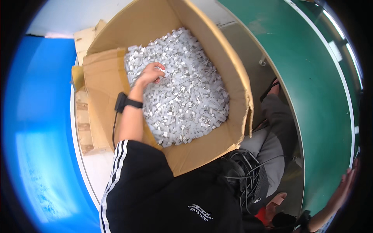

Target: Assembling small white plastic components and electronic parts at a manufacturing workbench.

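Observation:
My left hand [150, 73] reaches into a big open cardboard box [194, 153], just over a heap of small white and silvery pieces [186, 89]. Its thumb and fingers are closed in a pinch around one small whitish piece [164, 72]; the exact kind is too small to make out. A black band with a small box and a cable is strapped round that wrist. Far off at the lower right, my right hand [344, 188] lies by the green table [322, 97], fingers stretched out and holding nothing visible.
A blue surface [42, 128] with a white edge runs along the left. Wooden pallet slats [83, 132] show beside the box. A coil of black cables [246, 171] hangs at my waist. Another person's leg in grey trousers [278, 124] is under the green table.

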`<state>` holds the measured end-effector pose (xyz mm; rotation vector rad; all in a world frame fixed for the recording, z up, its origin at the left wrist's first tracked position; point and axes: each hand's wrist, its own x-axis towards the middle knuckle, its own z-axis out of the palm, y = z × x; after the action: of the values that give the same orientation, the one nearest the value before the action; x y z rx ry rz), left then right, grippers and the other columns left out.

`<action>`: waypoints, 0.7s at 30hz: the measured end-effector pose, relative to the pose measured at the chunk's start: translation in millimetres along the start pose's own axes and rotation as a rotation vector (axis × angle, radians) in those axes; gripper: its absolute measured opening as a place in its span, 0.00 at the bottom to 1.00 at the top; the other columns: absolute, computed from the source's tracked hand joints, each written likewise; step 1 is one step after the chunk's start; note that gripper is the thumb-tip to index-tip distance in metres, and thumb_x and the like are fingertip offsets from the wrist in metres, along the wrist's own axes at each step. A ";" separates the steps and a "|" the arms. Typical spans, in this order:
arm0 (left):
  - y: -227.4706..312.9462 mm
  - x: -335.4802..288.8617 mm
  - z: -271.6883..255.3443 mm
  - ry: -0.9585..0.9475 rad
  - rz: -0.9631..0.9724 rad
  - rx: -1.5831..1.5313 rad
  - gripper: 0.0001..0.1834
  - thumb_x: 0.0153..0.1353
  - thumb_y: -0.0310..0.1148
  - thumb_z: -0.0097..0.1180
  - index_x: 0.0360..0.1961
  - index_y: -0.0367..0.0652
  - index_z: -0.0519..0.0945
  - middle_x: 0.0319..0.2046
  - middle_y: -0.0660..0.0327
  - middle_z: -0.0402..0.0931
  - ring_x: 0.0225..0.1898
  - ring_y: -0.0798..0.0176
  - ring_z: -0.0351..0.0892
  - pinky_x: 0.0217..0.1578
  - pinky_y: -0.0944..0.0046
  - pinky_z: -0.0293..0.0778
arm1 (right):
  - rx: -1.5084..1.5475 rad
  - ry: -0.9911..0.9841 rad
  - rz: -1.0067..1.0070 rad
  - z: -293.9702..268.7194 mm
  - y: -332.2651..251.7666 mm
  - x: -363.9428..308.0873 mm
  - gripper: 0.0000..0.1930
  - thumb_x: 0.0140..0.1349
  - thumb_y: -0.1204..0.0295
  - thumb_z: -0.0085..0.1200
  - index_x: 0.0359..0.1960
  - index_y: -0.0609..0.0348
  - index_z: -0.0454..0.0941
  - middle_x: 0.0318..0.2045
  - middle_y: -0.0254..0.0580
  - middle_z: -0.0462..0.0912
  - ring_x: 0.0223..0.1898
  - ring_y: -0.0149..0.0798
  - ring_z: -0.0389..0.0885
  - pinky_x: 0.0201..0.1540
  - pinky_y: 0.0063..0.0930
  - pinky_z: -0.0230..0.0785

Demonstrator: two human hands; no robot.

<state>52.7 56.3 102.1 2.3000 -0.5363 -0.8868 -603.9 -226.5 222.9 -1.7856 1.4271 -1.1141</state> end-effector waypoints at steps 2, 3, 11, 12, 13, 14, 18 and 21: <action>50.4 -26.0 -1.5 -0.245 0.247 -0.253 0.10 0.54 0.25 0.59 0.38 0.41 0.74 0.24 0.62 0.77 0.20 0.74 0.73 0.19 0.73 0.69 | -0.034 -0.313 -0.113 11.8 -25.4 -56.7 0.22 0.66 0.62 0.44 0.57 0.64 0.70 0.52 0.50 0.71 0.36 0.30 0.75 0.40 0.21 0.66; 81.1 -45.3 3.5 -0.349 0.389 -0.321 0.09 0.56 0.25 0.58 0.38 0.40 0.75 0.26 0.63 0.78 0.21 0.75 0.74 0.20 0.74 0.70 | 0.126 -0.382 -0.098 50.0 -60.1 -83.7 0.23 0.63 0.62 0.49 0.54 0.66 0.72 0.49 0.47 0.71 0.32 0.27 0.70 0.38 0.21 0.67; 191.4 -171.3 103.8 -0.809 0.600 -0.594 0.07 0.53 0.16 0.59 0.34 0.31 0.78 0.30 0.56 0.80 0.30 0.69 0.81 0.28 0.74 0.78 | 0.690 -0.767 -0.108 178.9 -112.9 -104.9 0.30 0.48 0.83 0.65 0.56 0.66 0.70 0.47 0.46 0.72 0.35 0.29 0.78 0.31 0.19 0.75; 196.1 -181.9 117.9 -0.792 0.632 -0.593 0.06 0.55 0.18 0.59 0.35 0.31 0.79 0.31 0.57 0.80 0.31 0.70 0.81 0.27 0.74 0.78 | 0.762 -0.706 -0.089 179.2 -114.3 -106.7 0.21 0.51 0.84 0.62 0.49 0.67 0.74 0.42 0.45 0.75 0.32 0.28 0.78 0.29 0.16 0.74; 201.1 -192.3 129.5 -0.755 0.618 -0.547 0.07 0.53 0.17 0.60 0.35 0.31 0.78 0.32 0.51 0.80 0.30 0.66 0.81 0.29 0.71 0.78 | 0.783 -0.653 -0.131 177.2 -107.8 -106.8 0.17 0.52 0.85 0.60 0.45 0.68 0.76 0.39 0.45 0.76 0.30 0.27 0.78 0.29 0.15 0.73; 204.4 -200.1 137.7 -0.711 0.603 -0.503 0.09 0.50 0.15 0.61 0.34 0.30 0.78 0.34 0.45 0.80 0.29 0.63 0.81 0.31 0.68 0.78 | 0.806 -0.609 -0.177 174.9 -102.3 -106.4 0.12 0.54 0.86 0.59 0.41 0.69 0.78 0.37 0.44 0.76 0.29 0.27 0.78 0.28 0.14 0.73; 207.3 -211.2 155.0 -0.614 0.856 -0.420 0.15 0.47 0.19 0.67 0.38 0.31 0.80 0.38 0.47 0.80 0.32 0.62 0.81 0.34 0.68 0.77 | 0.931 -0.515 -0.012 156.4 -91.6 -112.8 0.04 0.58 0.86 0.54 0.35 0.72 0.77 0.34 0.46 0.76 0.28 0.28 0.79 0.27 0.16 0.75; 205.5 -204.5 163.8 -0.480 1.383 -0.239 0.21 0.40 0.26 0.75 0.38 0.33 0.83 0.37 0.50 0.79 0.31 0.61 0.81 0.31 0.70 0.75 | 0.910 -0.512 -0.025 152.8 -82.5 -116.7 0.03 0.58 0.86 0.54 0.34 0.72 0.77 0.34 0.46 0.76 0.28 0.30 0.80 0.28 0.17 0.76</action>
<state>-235.0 -45.0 235.7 0.9885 -1.7677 -0.6498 -439.4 -101.1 191.3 -1.2649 0.4559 -0.9797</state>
